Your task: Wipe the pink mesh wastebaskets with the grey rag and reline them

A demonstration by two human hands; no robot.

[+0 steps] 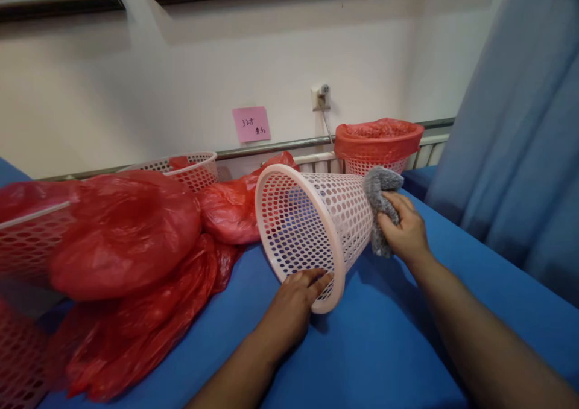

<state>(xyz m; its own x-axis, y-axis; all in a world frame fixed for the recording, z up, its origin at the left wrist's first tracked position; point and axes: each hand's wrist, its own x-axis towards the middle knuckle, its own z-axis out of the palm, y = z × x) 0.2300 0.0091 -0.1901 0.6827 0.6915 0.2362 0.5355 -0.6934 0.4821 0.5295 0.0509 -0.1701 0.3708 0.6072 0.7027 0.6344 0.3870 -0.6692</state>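
Note:
A pale pink perforated basket (312, 222) lies on its side on the blue surface (384, 336), its mouth turned toward me. My left hand (296, 300) grips the lower part of the rim, fingers hooked over the edge. My right hand (404, 228) presses a grey knitted cloth (380, 201) against the basket's bottom end, fingers closed on the cloth.
Loose red plastic bags (136, 258) are piled at the left, some over other mesh baskets (192, 168). A basket lined with a red bag (377, 143) stands upright at the back by the wall. A blue curtain (520, 143) hangs at the right. A pink note (251, 124) is stuck on the wall.

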